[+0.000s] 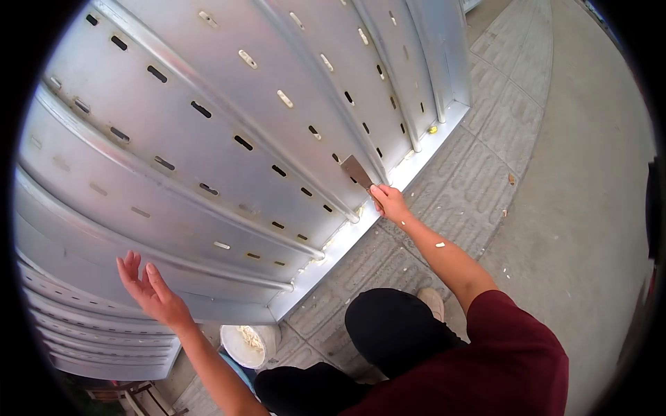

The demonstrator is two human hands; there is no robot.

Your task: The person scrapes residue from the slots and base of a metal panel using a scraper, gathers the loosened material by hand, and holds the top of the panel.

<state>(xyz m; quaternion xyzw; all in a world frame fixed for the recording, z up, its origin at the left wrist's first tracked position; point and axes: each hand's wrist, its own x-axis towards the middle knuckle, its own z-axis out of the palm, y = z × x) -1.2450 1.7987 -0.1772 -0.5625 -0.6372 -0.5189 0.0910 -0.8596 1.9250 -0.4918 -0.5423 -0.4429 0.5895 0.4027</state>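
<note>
Right hand (390, 201): closed round the handle of the scraper (355, 170).
Scraper: blade angled up in front of the panel (208, 152), near its lower edge; whether it touches cannot be told.
Left hand (152, 288): open, fingers loosely spread, holding nothing, before the panel's lower left part.
Bucket (225, 344): on the floor (444, 187) below the panel, with pale scraps (250, 338) inside.
Done: apparently partway; scraps lie in the bucket, and many slots look dark and clear.
Left: pale residue (359, 210) along the ledge (454, 115) and at rib ends, plus a yellow lump (433, 130); some slots look pale, though whether filled or lit from behind is unclear.
</note>
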